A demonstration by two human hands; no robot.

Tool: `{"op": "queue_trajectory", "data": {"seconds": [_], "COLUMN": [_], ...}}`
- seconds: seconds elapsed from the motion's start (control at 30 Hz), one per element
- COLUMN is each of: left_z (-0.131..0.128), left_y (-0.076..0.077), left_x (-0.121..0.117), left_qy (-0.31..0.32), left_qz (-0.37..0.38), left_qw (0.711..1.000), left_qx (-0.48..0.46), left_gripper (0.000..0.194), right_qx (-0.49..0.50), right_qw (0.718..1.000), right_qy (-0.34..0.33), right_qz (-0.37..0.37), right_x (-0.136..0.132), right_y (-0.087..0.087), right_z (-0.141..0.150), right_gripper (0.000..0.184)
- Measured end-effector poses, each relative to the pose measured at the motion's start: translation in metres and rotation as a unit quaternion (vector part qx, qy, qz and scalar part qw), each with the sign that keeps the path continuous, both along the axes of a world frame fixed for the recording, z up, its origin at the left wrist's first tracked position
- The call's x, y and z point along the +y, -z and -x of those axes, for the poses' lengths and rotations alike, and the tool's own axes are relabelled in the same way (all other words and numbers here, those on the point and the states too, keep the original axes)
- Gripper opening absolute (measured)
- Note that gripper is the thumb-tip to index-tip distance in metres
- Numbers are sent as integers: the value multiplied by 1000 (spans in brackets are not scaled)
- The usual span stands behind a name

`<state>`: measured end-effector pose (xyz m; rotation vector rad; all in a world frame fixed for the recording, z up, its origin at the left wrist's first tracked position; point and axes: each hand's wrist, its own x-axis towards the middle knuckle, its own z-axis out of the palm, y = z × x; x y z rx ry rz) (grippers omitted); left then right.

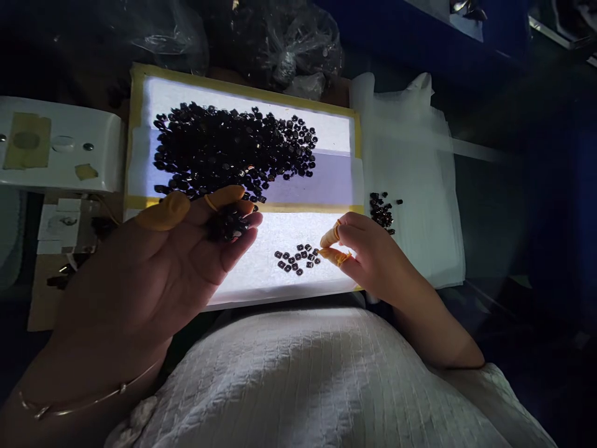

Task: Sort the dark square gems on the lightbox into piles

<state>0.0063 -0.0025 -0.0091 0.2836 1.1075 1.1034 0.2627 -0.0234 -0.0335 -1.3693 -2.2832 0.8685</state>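
My left hand (pixel 172 267) is turned palm up, its fingers curled around a clump of small dark parts (pixel 229 224). Orange finger cots cover its thumb and a fingertip. Over the lit panel, my right hand (pixel 361 252), also in finger cots, pinches at a small dark square part (pixel 316 252) at the right end of a loose group. These spread parts (pixel 295 259) are squarish with rounded corners and pale cross-like marks. Behind my left hand, a large heap of similar dark parts (pixel 224 140) covers much of the panel's upper half.
The light panel (pixel 321 202) has yellow tape along its edges. To its right, a small pile of dark parts (pixel 382 213) lies on white sheeting (pixel 415 162). A white switch box (pixel 69 146) stands left. Clear plastic bags (pixel 298 43) sit behind the panel.
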Motion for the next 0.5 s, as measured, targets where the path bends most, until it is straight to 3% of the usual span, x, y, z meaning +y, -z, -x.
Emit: {"op": "queue_trajectory", "data": {"seconds": [0.2,0.5], "left_z": [-1,9], "left_y": [-5,14], "left_x": [2,-5], "left_qy": [0,41], "left_qz": [34,-36], "left_qw": [999,998], "left_qx": [25,-4], "left_gripper": [36,20], "right_qx": [-18,-236], "right_qw": [998,960], "right_qy": [-29,-125], "right_qz": [-43,-82], "right_x": [-4,-2], "right_y": [-5,-20], "right_z": [4,25], "right_gripper": [12,22]}}
